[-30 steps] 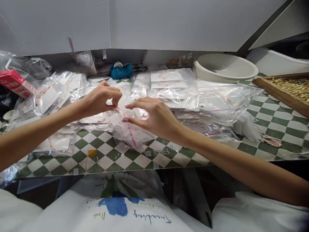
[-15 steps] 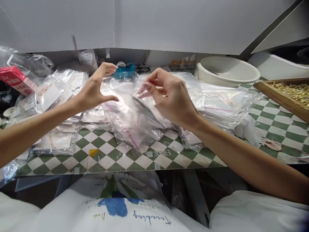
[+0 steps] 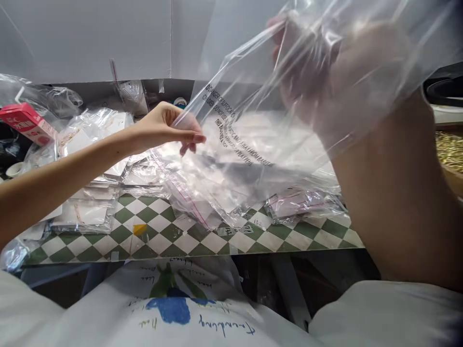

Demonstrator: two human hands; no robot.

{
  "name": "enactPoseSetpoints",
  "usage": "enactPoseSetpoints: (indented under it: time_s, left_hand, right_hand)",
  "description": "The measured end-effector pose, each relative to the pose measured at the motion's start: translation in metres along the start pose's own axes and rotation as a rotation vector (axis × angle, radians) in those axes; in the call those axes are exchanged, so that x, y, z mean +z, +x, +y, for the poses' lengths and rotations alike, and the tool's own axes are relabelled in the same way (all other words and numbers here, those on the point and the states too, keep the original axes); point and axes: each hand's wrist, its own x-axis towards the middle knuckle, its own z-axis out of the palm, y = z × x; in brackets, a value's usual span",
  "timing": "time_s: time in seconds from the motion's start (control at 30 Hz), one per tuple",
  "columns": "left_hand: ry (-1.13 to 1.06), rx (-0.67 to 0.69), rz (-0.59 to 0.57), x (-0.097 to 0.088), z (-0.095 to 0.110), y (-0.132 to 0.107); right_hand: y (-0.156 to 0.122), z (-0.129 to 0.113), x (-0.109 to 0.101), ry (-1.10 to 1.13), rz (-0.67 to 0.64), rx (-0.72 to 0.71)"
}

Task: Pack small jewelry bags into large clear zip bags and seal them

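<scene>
A large clear plastic bag (image 3: 235,111), printed with a suffocation warning, stretches between my hands above the table. My left hand (image 3: 175,127) pinches its left edge, thumb and fingers together. Raised high on the right, my right hand (image 3: 307,72) has curled fingers on the bag; it is blurred and seen through the plastic. Beneath them lies a pile of clear bags, one with a pink seal strip (image 3: 186,195). To the left of the pile are stacked packets (image 3: 88,212) with white cards inside.
A red and white carton (image 3: 29,123) lies at the far left among crumpled plastic. Golden bits fill a wooden tray (image 3: 448,178) at the right edge. A yellow piece (image 3: 140,229) lies on the green-and-white checked tabletop (image 3: 159,236). White panels (image 3: 108,38) stand behind.
My right hand has risen up and to the right, drawing the clear bag up off the pile. My left hand has gone from spread fingers to a pinch on the bag's edge.
</scene>
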Motion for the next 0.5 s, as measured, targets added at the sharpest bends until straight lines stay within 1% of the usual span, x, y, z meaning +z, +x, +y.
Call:
enactPoseSetpoints:
  time_s: [0.07,0.13,0.17,0.2,0.23,0.27,0.3,0.33,0.37,0.4,0.43,0.47,0.5]
  left_hand:
    - [-0.007,-0.12,-0.028,-0.007,-0.005,-0.007]
    - [0.017,-0.223,-0.029,-0.014,-0.011,-0.015]
    - [0.042,-0.254,-0.001,-0.017,-0.013,-0.019]
    - [0.071,-0.268,0.044,-0.019,-0.014,-0.023]
    - [0.109,-0.261,0.102,-0.02,-0.014,-0.027]
    - [0.163,-0.225,0.177,-0.02,-0.013,-0.031]
    - [0.238,-0.168,0.26,-0.019,-0.012,-0.034]
    - [0.334,-0.102,0.351,-0.018,-0.01,-0.037]
    - [0.444,-0.041,0.443,-0.017,-0.008,-0.04]
    - [0.554,0.007,0.538,-0.015,-0.005,-0.043]
    - [0.653,0.038,0.625,-0.015,-0.002,-0.046]
    - [0.739,0.047,0.697,-0.015,0.001,-0.051]
    - [0.819,0.042,0.751,-0.017,0.004,-0.056]
  right_hand:
    - [0.004,0.003,-0.009,-0.041,0.012,0.111]
    - [0.005,0.006,-0.015,-0.024,0.003,0.286]
    - [0.004,0.007,-0.018,-0.006,-0.03,0.363]
    - [0.003,0.008,-0.02,-0.004,-0.095,0.408]
    - [0.003,0.009,-0.022,-0.041,-0.183,0.411]
    - [0.002,0.01,-0.024,-0.126,-0.27,0.356]
    - [0.001,0.012,-0.024,-0.244,-0.339,0.235]
    - [0.001,0.013,-0.024,-0.366,-0.373,0.082]
    - [0.001,0.014,-0.022,-0.452,-0.365,-0.098]
    - [0.001,0.015,-0.02,-0.487,-0.339,-0.286]
    - [0.0,0.016,-0.016,-0.473,-0.324,-0.451]
    - [0.0,0.017,-0.011,-0.427,-0.327,-0.586]
    - [-0.001,0.018,-0.007,-0.379,-0.345,-0.683]
